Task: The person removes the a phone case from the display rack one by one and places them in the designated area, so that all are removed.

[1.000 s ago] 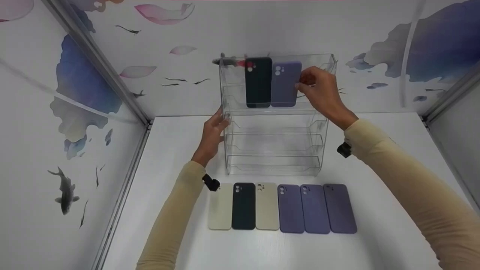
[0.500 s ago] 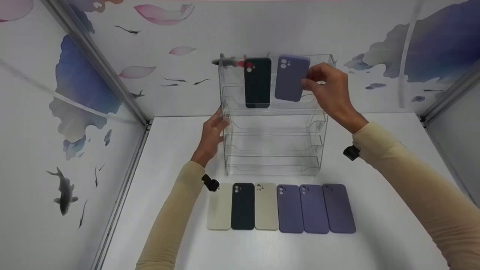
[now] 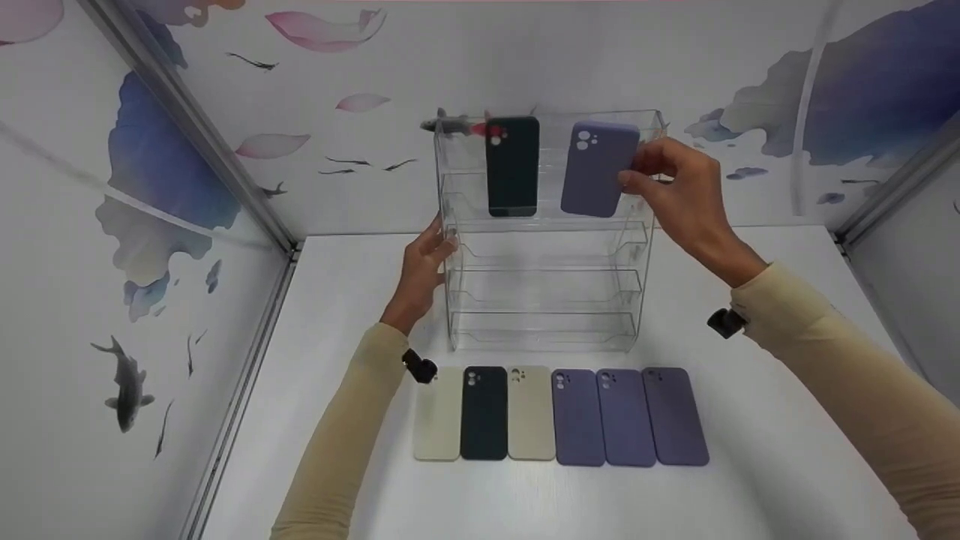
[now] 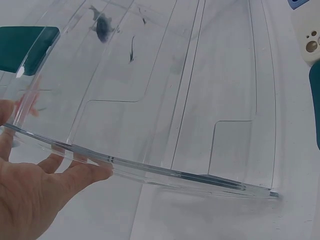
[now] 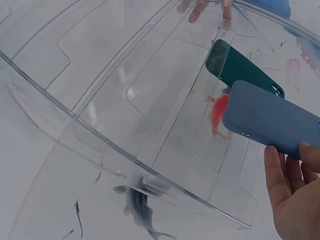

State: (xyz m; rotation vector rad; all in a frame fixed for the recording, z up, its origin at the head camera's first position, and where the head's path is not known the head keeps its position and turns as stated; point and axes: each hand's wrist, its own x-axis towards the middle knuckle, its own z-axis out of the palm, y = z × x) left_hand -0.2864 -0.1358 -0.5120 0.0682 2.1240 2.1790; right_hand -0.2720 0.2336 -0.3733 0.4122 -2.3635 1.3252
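Rack (image 3: 547, 300) instability is the main risk I see: the clear acrylic stand is tall and light, steadied only by my left hand (image 3: 421, 271), whose straight fingers press flat on its left wall. A push at the top tier could tip it or dislodge the dark green case (image 3: 512, 166). My right hand (image 3: 679, 199) pinches the purple case (image 3: 598, 169) by its right edge, thumb in front, tilted at the top tier.

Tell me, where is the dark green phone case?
In the head view, the dark green phone case stands on the clear rack's top shelf, left of the purple case held by the right hand.
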